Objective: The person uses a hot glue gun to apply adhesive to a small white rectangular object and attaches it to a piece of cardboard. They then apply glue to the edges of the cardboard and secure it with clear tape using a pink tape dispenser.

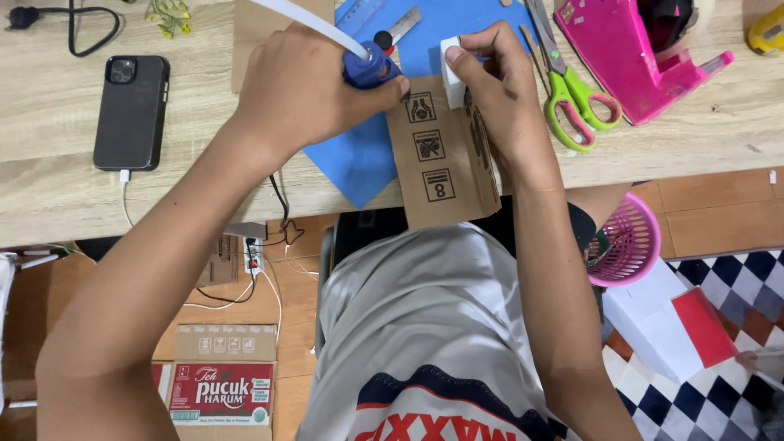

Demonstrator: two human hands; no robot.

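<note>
Two hands work over the surface (pixel 49 122): the left hand (pixel 306 86), forearm angled in, grips a blue glue gun (pixel 371 67); the right hand (pixel 498 77) pinches a white block (pixel 451 72) against the cardboard strip (pixel 441 163).

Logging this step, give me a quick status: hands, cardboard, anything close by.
Left hand grips blue glue gun, nozzle at cardboard. Right hand pinches white block on cardboard's top edge. Scissors lie right of right hand.
</note>
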